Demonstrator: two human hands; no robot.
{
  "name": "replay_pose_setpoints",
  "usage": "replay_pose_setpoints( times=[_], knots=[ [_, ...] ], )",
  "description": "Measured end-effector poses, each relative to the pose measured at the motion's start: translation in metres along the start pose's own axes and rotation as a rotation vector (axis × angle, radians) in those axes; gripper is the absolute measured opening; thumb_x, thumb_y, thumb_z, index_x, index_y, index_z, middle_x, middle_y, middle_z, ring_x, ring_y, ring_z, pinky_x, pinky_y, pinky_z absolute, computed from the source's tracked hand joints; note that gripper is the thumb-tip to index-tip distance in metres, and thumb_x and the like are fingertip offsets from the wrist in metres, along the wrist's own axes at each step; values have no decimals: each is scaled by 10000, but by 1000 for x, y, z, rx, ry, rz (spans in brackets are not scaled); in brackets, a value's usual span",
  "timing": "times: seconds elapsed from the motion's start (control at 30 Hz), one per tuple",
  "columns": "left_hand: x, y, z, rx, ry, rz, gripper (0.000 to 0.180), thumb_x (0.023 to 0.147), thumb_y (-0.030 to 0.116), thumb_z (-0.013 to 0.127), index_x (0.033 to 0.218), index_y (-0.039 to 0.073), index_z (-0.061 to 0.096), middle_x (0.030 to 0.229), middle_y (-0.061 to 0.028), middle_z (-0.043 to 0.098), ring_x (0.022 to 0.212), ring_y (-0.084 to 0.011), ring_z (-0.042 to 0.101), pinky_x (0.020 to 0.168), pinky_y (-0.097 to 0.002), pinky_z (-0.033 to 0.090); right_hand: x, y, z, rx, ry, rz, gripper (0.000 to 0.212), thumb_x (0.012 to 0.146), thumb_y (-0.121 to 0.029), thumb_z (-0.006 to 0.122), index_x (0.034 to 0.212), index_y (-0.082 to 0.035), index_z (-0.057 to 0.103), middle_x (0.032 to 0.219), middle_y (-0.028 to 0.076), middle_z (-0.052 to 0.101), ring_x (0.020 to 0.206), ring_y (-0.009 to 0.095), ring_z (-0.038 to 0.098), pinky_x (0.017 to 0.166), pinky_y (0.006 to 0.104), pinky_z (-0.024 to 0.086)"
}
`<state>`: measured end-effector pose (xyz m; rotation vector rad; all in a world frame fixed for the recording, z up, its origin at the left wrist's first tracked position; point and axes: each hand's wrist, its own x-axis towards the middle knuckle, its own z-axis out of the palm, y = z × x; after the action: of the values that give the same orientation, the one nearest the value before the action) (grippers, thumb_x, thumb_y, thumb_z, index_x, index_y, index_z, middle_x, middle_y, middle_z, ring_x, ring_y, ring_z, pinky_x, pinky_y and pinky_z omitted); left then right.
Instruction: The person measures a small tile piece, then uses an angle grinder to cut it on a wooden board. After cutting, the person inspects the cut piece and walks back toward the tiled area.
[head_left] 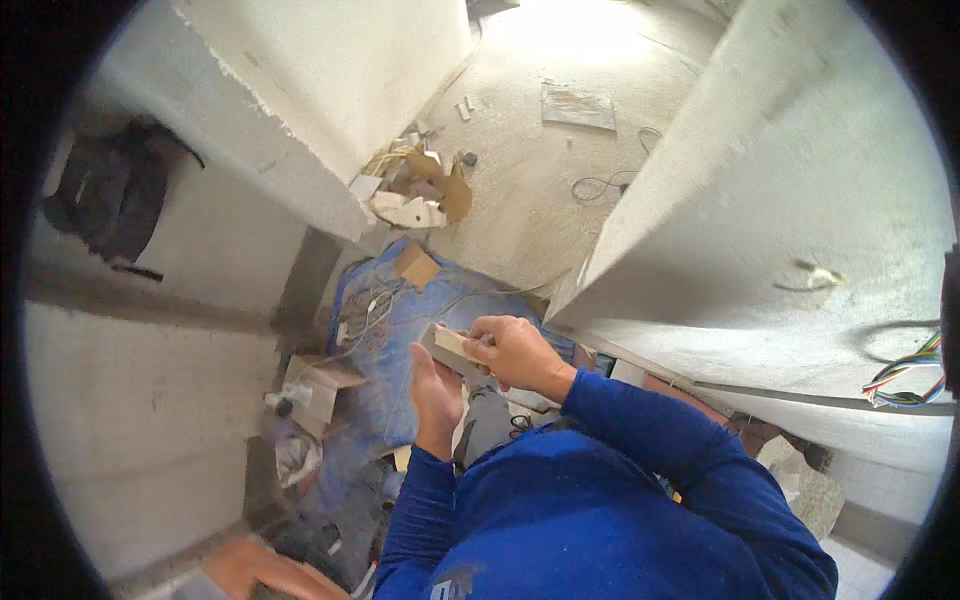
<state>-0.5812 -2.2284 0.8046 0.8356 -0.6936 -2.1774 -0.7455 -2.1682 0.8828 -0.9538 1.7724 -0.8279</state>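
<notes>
Plainly, walls: a pale left wall (320,80) and right wall (690,250) stand either side of the floor (510,190) that stretches beyond the blue sheet's (392,375) far edge.
Floor room: on that stretch past the sheet lie a flat panel (578,108) and a thin cable (592,190).
Block: the small grey-and-cream block (452,344) is held above the sheet.
Left hand (436,393): closed narrowly around the block's near side, thumb up along it.
Right hand (522,354): fingers bent, pinching the block's other end.
Cardboard box (318,395): open, at the sheet's left edge; contents too unclear to tell.
Torn cardboard (455,192): heaped with pale scraps beyond the sheet's far edge.
</notes>
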Motion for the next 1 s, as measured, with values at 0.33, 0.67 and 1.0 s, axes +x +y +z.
replay_pose_setpoints(
  times=[0.33,0.67,1.0],
  knots=[
    [110,63,-38,-25,-145,-95,694,1030,625,413,1417,49,442,1319,-113,566,1266,-235,534,1081,-411,425,104,-67,42,26,186,100,311,926,-282,607,995,-3,725,818,210,727,712,341,731,752,448,567],
    [133,86,-34,22,-146,-94,513,1091,502,411,1286,40,520,1225,-95,600,1125,-184,598,967,-341,492,121,-85,50,105,260,122,319,966,-249,612,1073,35,709,739,164,711,608,227,712,621,378,563],
    [140,68,-28,285,-80,79,356,1085,408,508,1118,65,599,987,-32,615,921,-110,577,803,-283,487,127,-69,55,-27,276,120,375,944,-324,636,968,39,725,939,250,732,901,356,739,788,441,571]
  ],
)
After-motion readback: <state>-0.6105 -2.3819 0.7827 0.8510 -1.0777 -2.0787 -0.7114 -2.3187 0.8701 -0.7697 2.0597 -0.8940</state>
